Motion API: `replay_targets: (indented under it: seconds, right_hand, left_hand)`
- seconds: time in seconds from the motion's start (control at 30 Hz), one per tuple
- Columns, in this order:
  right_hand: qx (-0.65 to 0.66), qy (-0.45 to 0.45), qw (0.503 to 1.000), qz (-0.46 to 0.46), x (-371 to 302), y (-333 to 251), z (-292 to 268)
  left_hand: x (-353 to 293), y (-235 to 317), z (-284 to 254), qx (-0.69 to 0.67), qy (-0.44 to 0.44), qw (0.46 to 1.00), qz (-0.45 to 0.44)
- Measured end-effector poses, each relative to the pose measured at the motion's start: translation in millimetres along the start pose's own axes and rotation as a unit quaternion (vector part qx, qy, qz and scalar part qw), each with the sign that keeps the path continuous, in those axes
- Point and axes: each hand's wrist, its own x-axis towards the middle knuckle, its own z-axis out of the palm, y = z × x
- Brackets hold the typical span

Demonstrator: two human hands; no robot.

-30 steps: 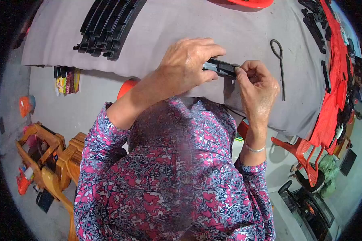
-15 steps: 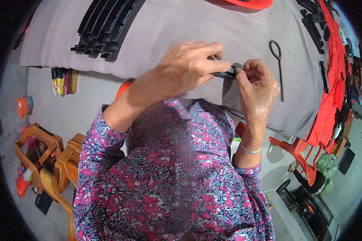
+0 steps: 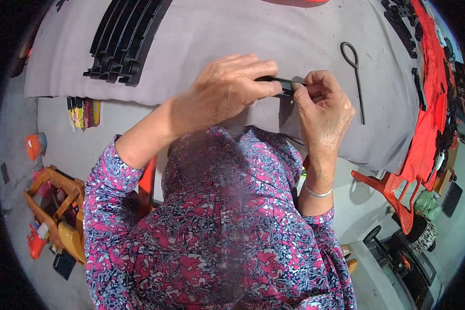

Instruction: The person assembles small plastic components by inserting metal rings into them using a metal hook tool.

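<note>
Between my two hands, over the near edge of the grey cloth (image 3: 206, 36), is a slim black plastic strip (image 3: 283, 80). My left hand (image 3: 232, 82) pinches its left end, the fingers bent over it. At its right end, my right hand (image 3: 325, 101) grips it between thumb and curled fingers. Part of the strip is hidden behind the fingers. Right of my right hand lies a dark metal rod with a looped end (image 3: 354, 72). Several long black plastic strips (image 3: 126, 39) lie side by side at the far left of the cloth.
More black pieces (image 3: 400, 28) lie at the far right, beside a red cloth (image 3: 430, 124). A red plastic chair (image 3: 390, 194) stands below that edge. Wooden furniture (image 3: 62, 206) is on the left. The rim of a red container (image 3: 299, 2) shows at the top.
My left hand has shifted slightly left, showing more of the black strip. My right hand keeps its pinch and has moved a little left. The whole view has shifted slightly.
</note>
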Motion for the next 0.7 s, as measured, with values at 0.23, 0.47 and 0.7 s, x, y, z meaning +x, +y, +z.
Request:
replay_targets:
  seconds: [0.23,0.47,0.7]
  right_hand:
    - [0.01,0.037,0.999,-0.024,-3.4,2.0,4.6]
    - [0.011,0.051,0.998,-0.027,-4.2,2.4,7.7]
    - [0.033,0.073,0.996,-0.05,-5.7,7.5,10.3]
  left_hand:
    - [-0.5,-3.1,2.0,-0.01,0.004,1.0,0.008]
    - [3.1,-4.5,-2.7,-0.017,-0.029,0.999,0.002]
    - [1.3,-5.5,-1.0,-0.011,-0.031,0.999,0.008]
